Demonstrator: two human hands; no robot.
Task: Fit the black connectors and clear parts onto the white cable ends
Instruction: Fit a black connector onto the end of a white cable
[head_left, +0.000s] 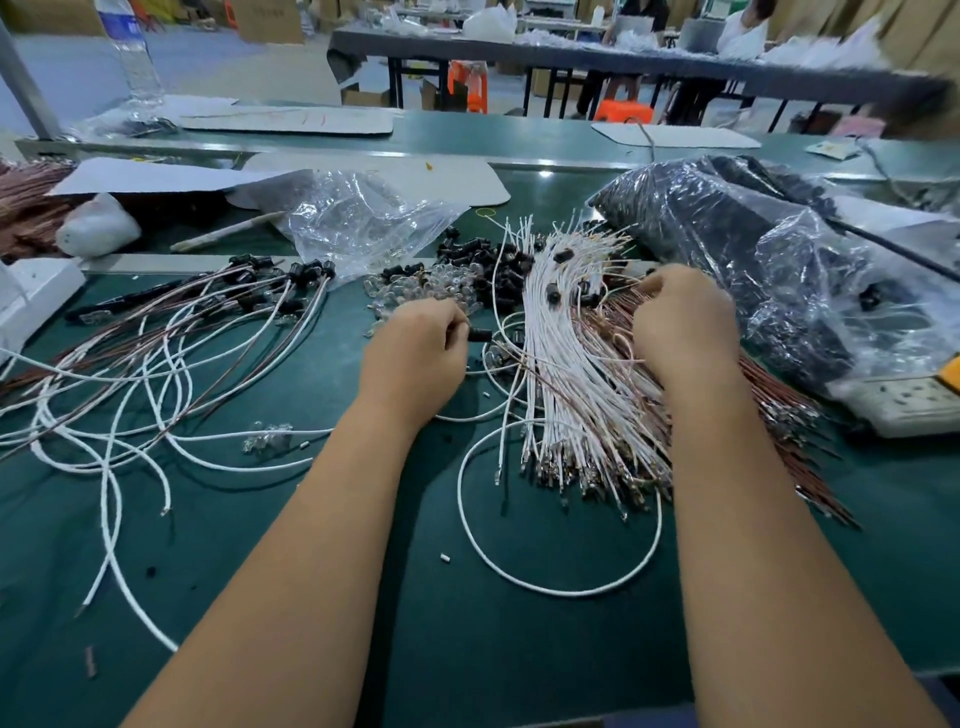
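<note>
My left hand pinches a small black connector at its fingertips, just left of the bundle of white cables. My right hand lies curled over the brown wires on the bundle's right side; what its fingers hold is hidden. Loose black connectors and clear parts are heaped beyond my left hand. Finished cables with black ends fan out at the left. A single white cable loops near the front.
A clear plastic bag lies behind the heaps. A large bag of black parts fills the right. A power strip sits at the right edge, a white box at the left. The mat is green.
</note>
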